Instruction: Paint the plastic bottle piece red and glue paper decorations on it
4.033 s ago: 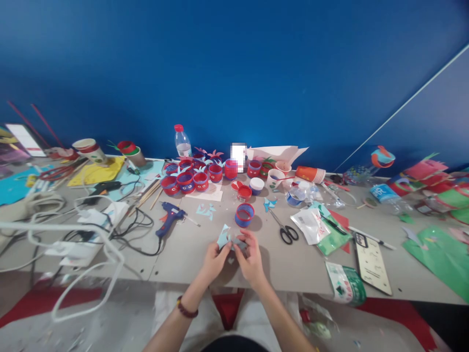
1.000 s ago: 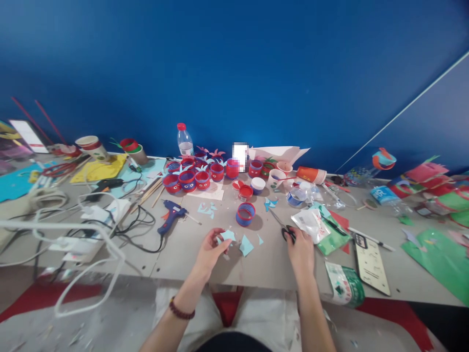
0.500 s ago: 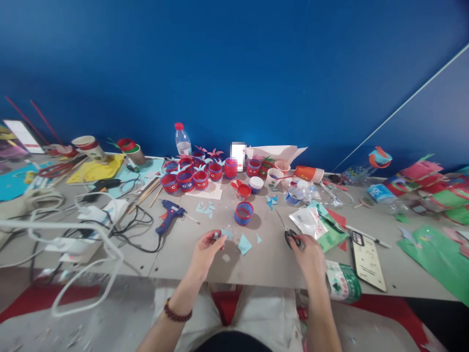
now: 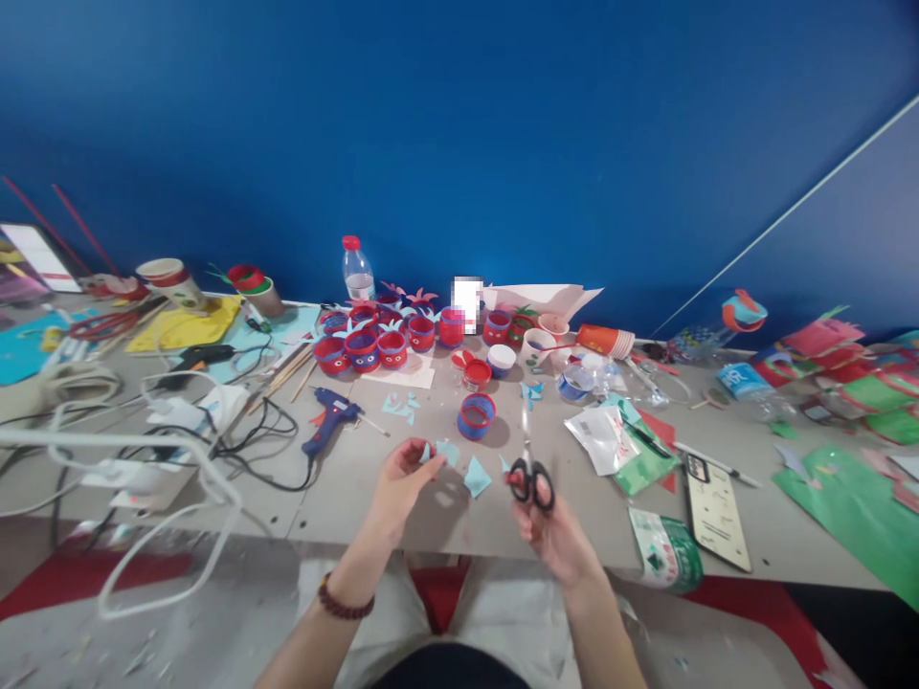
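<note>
My left hand (image 4: 398, 480) pinches a small light-blue paper piece (image 4: 443, 451) just above the grey table (image 4: 402, 498). My right hand (image 4: 554, 528) grips black-handled scissors (image 4: 529, 473) and holds them upright, blades pointing away, a little right of the paper. Another light-blue paper scrap (image 4: 476, 476) lies on the table between my hands. A red-and-blue ring cup (image 4: 476, 415) stands just beyond them.
A blue glue gun (image 4: 326, 421) with its cable lies to the left, beside a tangle of cords (image 4: 179, 421). Several red-and-blue cups (image 4: 373, 346) and a water bottle (image 4: 356, 270) stand at the back. Plastic packets (image 4: 607, 435), green paper (image 4: 854, 498) and a wooden board (image 4: 714, 512) lie right.
My right hand let go of the paper, reached right to the scissors on the table, picked them up and brought them back toward my left hand, which kept the paper piece.
</note>
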The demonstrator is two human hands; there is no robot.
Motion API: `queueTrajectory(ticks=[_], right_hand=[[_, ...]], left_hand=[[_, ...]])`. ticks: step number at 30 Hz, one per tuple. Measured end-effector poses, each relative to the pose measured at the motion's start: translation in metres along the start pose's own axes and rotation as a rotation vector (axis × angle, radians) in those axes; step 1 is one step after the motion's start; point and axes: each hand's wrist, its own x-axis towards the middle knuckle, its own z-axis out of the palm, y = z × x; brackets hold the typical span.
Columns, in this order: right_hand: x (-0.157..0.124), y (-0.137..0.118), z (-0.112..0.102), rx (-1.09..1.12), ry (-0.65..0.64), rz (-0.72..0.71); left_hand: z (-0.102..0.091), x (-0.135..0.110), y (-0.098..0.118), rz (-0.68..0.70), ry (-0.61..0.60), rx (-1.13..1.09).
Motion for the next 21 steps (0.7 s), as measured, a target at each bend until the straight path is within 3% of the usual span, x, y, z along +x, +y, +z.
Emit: queueTrajectory(ticks=[4, 7, 11, 17, 21], right_hand=[[-0.012, 0.01, 0.04, 0.197, -0.186, 0.15], [-0.017, 0.005, 0.057, 0.173, -0.248, 0.116], [-0.016, 0.0, 0.056, 0.014, -0.339, 0.026], [-0.014, 0.012, 0.045, -0.295, -0.411, 0.056], [-0.013, 0.017, 0.047, -0.367, -0.438, 0.011]], left_hand=[[-0.001, 0.002, 0.002, -0.06, 0.002, -0.066], [-0.003, 0.004, 0.001, -0.067, 0.021, -0.094], [-0.005, 0.005, 0.003, -0.036, 0.042, -0.131], [0.0, 0.0, 0.017, -0.031, 0.021, -0.128], [0.003, -0.002, 0.02, -0.015, -0.007, -0.098]])
